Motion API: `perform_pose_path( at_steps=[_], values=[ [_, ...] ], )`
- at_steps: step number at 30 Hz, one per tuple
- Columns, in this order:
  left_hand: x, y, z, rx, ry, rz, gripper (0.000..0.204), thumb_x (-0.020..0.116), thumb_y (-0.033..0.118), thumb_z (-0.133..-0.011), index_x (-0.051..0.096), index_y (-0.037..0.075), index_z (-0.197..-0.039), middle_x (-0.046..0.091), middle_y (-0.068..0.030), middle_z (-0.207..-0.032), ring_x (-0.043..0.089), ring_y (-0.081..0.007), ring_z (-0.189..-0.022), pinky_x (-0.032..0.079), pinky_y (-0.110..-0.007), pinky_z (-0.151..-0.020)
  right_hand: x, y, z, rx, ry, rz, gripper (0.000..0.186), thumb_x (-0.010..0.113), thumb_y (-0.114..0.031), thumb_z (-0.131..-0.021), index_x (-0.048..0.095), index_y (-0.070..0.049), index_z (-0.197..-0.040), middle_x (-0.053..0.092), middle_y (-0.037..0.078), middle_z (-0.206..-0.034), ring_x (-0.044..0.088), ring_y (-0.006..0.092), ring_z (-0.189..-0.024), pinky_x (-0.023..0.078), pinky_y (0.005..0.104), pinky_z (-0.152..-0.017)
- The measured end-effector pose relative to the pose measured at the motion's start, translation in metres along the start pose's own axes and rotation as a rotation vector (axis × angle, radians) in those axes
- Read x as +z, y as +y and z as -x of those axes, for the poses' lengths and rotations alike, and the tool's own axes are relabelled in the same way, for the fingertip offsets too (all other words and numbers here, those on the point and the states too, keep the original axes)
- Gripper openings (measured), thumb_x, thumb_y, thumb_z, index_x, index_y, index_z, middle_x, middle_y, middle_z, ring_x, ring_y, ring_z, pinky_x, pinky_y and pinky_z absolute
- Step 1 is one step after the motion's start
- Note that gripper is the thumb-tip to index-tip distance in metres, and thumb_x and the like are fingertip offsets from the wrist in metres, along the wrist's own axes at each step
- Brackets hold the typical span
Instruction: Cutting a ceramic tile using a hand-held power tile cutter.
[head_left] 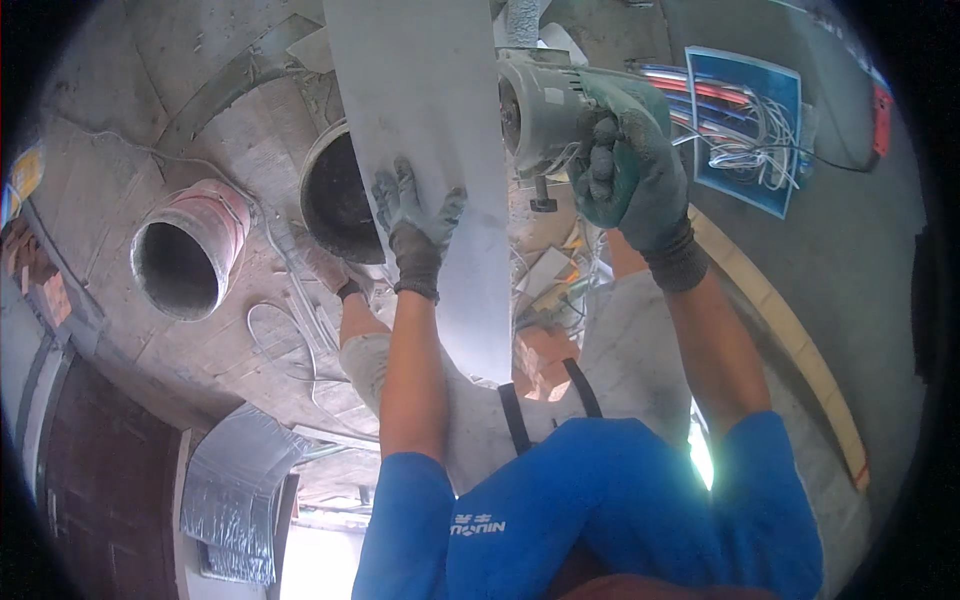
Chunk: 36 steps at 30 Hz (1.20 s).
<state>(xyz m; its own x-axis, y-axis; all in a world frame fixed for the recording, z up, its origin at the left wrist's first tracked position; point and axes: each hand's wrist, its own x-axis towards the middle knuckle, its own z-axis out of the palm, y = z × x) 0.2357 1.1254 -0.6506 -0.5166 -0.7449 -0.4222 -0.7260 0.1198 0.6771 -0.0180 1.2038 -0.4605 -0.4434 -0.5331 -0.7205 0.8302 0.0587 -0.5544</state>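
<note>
A long, pale grey slab (440,90) runs from the top edge down toward my lap. My left hand (415,225), in a grey glove, lies flat on its lower half with the fingers spread. To the right of the slab is a dusty power cutter (550,105), with a cylindrical motor body and a small dark knob underneath. My gloved right hand (640,175) is wrapped round the cutter's handle. The cutter's body sits beside the slab's right edge; its blade cannot be made out.
A large round bucket (315,190) stands partly behind the slab, and a pinkish bucket (190,250) lies tipped farther left. Cables (290,270) trail across the dusty floor. Reddish blocks (545,365) are between my legs. At right are a blue tray (745,185) with wires and a curved strip (790,320).
</note>
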Motion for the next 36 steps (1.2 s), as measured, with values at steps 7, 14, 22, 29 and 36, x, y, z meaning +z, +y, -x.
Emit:
perform_pose_path(
  at_steps=[7,14,22,29,36],
  values=[
    [-0.001,0.003,0.002,-0.013,0.011,0.013,0.101,0.075,0.058,-0.083,0.032,0.007,-0.159,0.028,-0.0362,-0.159,0.024,-0.0521,-0.149,0.021,-0.054,-0.122,-0.005,0.006,0.003,0.004,0.006,0.116,0.029,0.057,-0.03,-0.104,0.063,-0.005,-0.118,0.066,0.004,-0.095,0.068,0.015,-0.082,0.058,0.0264,-0.073],
    [0.001,0.001,-0.001,0.024,0.015,-0.018,0.101,0.074,0.058,-0.082,0.034,0.005,-0.158,0.03,-0.0361,-0.158,0.025,-0.0518,-0.148,0.022,-0.054,-0.122,-0.019,0.015,0.009,-0.21,0.001,0.402,0.035,0.054,-0.033,-0.106,0.064,-0.003,-0.119,0.068,0.005,-0.1,0.067,0.0137,-0.08,0.057,0.0253,-0.069],
    [-0.002,0.005,0.002,-0.008,0.004,-0.011,0.101,0.073,0.059,-0.082,0.034,0.006,-0.159,0.029,-0.0357,-0.159,0.025,-0.0517,-0.149,0.021,-0.055,-0.122,-0.011,0.003,0.001,-0.034,-0.025,0.287,0.03,0.051,-0.03,-0.107,0.063,-0.004,-0.115,0.065,0.003,-0.097,0.063,0.0103,-0.078,0.057,0.0251,-0.071],
    [-0.005,0.008,0.002,-0.024,-0.015,-0.036,0.102,0.072,0.062,-0.082,0.033,0.007,-0.159,0.028,-0.0345,-0.16,0.024,-0.0505,-0.15,0.019,-0.054,-0.123,0.002,-0.021,-0.035,-0.069,-0.089,0.169,0.032,0.049,-0.034,-0.108,0.062,-0.006,-0.117,0.066,0.002,-0.085,0.059,0.0124,-0.069,0.054,0.0312,-0.075],
    [-0.004,0.006,0.001,0.021,0.022,-0.098,0.101,0.072,0.061,-0.083,0.036,0.0,-0.156,0.033,-0.0377,-0.155,0.03,-0.0516,-0.147,0.027,-0.051,-0.121,0.033,-0.05,-0.084,0.01,-0.133,0.001,0.032,0.051,-0.038,-0.105,0.064,-0.009,-0.108,0.061,-0.003,-0.078,0.053,0.0115,-0.066,0.051,0.032,-0.076]
  ],
)
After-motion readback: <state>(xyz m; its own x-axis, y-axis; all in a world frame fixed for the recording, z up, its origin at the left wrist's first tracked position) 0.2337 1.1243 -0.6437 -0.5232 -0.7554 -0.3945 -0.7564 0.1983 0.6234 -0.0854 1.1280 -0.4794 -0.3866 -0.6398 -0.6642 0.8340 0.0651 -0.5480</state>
